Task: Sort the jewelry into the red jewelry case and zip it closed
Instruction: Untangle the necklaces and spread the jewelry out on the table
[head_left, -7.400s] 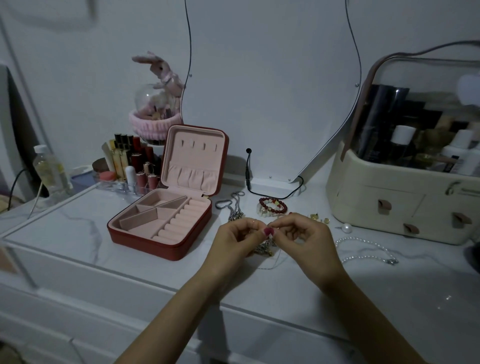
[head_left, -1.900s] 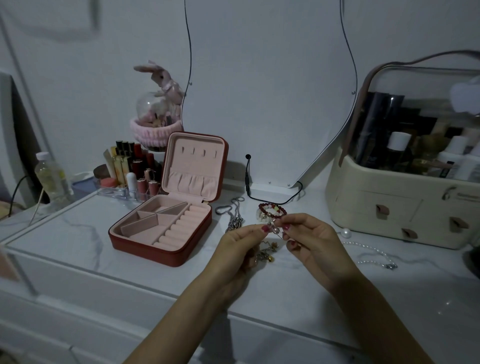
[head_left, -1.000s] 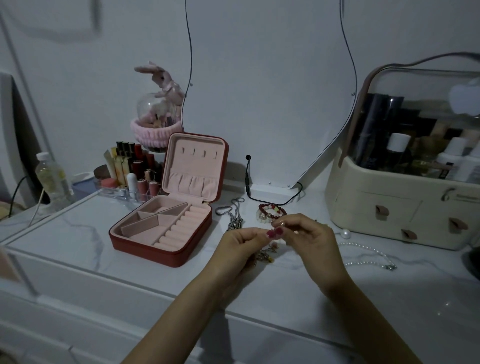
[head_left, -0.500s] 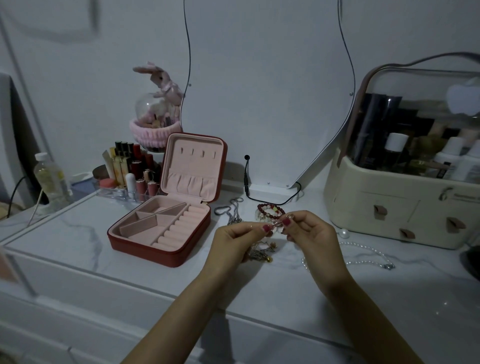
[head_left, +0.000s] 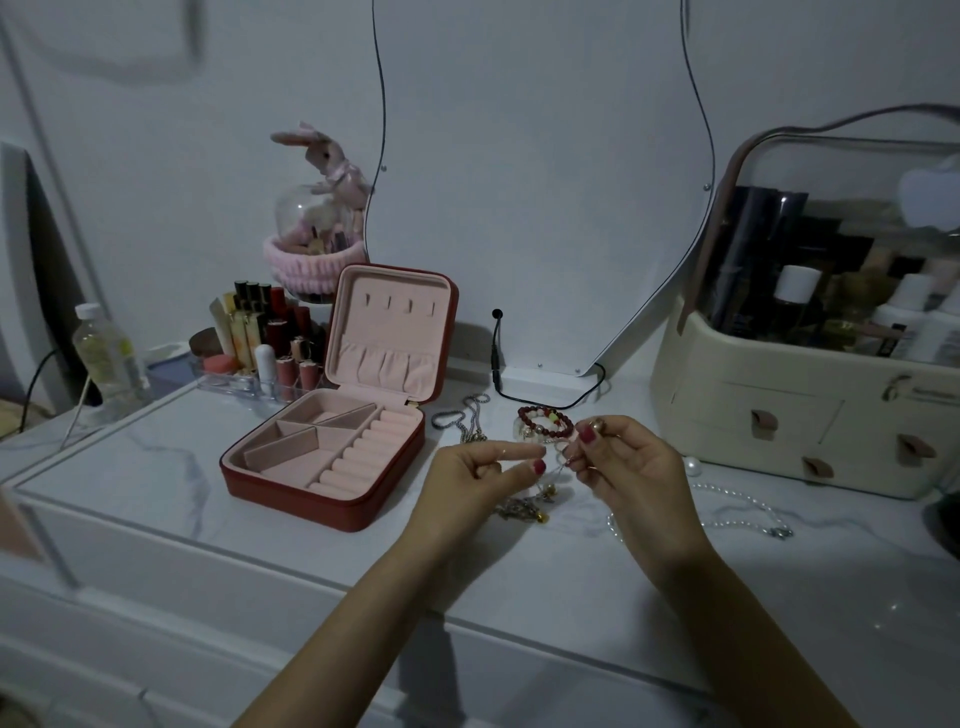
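Your left hand (head_left: 485, 470) and right hand (head_left: 621, 460) both pinch a thin chain (head_left: 558, 462); light, limp, tangle-prone, so grip near the clasp

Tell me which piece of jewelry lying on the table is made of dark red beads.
The beaded bracelet, just behind the hands and right of the red jewelry case. The pearl strand at right is white, and the chain is silvery metal.

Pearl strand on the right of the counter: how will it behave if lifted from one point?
The pearl strand lies in loose curves on the marble counter, so it is probably floppy and would dangle. Small beads suggest it is light. Its beads may slide on the smooth top if pushed.
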